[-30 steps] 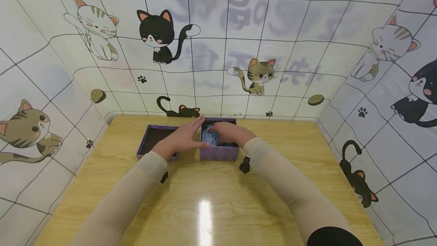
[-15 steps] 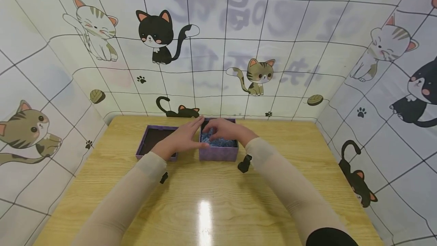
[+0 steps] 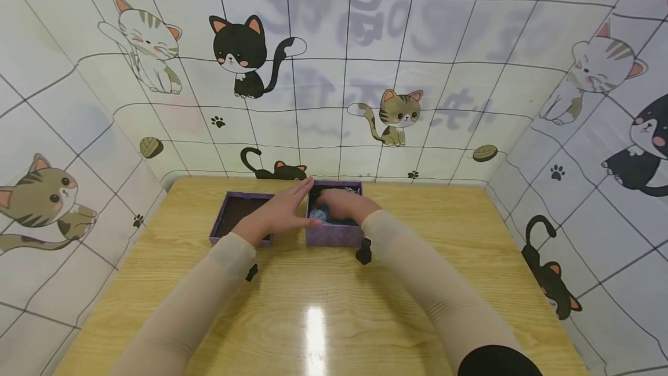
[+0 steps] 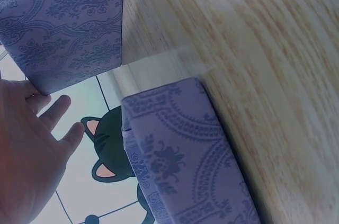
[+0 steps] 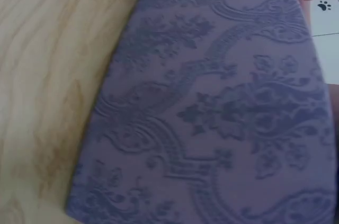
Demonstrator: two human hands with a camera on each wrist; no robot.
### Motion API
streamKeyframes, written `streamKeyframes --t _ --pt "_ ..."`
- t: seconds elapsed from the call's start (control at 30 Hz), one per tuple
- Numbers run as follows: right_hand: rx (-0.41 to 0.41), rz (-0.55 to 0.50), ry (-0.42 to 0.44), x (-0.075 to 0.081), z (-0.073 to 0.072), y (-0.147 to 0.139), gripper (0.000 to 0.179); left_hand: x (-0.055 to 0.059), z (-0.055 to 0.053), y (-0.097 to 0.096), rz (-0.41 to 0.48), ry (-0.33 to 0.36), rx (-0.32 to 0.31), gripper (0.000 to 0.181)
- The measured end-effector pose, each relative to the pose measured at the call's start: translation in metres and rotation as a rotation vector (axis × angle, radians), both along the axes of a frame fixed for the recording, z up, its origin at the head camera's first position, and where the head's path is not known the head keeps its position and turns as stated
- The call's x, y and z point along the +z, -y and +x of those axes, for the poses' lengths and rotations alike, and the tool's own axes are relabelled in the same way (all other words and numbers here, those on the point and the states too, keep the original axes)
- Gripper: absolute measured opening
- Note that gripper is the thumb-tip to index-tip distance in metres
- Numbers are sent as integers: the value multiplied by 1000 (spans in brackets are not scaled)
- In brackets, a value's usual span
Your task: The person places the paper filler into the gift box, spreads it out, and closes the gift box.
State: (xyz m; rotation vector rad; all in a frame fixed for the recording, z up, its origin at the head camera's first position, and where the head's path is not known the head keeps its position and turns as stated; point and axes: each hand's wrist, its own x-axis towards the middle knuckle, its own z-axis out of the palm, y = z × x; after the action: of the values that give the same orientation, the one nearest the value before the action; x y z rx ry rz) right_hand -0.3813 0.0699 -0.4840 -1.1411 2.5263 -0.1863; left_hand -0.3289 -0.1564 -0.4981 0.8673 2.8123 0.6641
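A purple patterned box (image 3: 334, 237) with a dark inside stands at the back of the table, with pale blue shredded paper (image 3: 319, 215) in it. My left hand (image 3: 276, 213) spans the box's left side, thumb at the front corner and fingers toward the back corner. In the left wrist view, those fingers look extended and spread beside the box wall. My right hand (image 3: 341, 205) reaches down into the box among the shreds. Its fingertips are hidden, so whether they pinch anything cannot be seen. The right wrist view is mostly the box's front wall (image 5: 212, 107).
Left of the box lies a shallow purple lid (image 3: 235, 216), dark inside up, partly under my left hand and wrist. The wooden table (image 3: 313, 283) meets a cat-patterned wall covering (image 3: 323, 126) close behind the box.
My right hand lifted slightly with bent fingers half a second ago, showing more blue shreds, and is now lower inside the box again. The left hand, box and lid stay in place.
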Motion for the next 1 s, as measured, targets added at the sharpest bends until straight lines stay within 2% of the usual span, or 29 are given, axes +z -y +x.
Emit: streamKeyframes --t 0.1,0.27,0.43,0.57,0.8,0.87,1.0 --pt "-32 -52 -18 -1 -1 -2 35 0 -1 -1 3 -5 -1 122" --pt "-123 -162 -12 3 1 -6 38 -2 -3 0 6 -8 -8 121" --pt "-152 -184 3 8 6 -9 37 -2 -3 0 7 -2 -5 122" --pt "-125 -175 30 20 13 -14 41 -2 -2 -1 12 10 -11 123" --pt "-137 -250 55 46 24 -30 40 -4 -3 -1 7 4 -9 125" --pt "-140 -235 68 46 25 -32 40 -3 -3 -1 7 3 -7 125" --pt "-114 -123 63 36 22 -30 45 -3 -3 0 9 -3 -10 124"
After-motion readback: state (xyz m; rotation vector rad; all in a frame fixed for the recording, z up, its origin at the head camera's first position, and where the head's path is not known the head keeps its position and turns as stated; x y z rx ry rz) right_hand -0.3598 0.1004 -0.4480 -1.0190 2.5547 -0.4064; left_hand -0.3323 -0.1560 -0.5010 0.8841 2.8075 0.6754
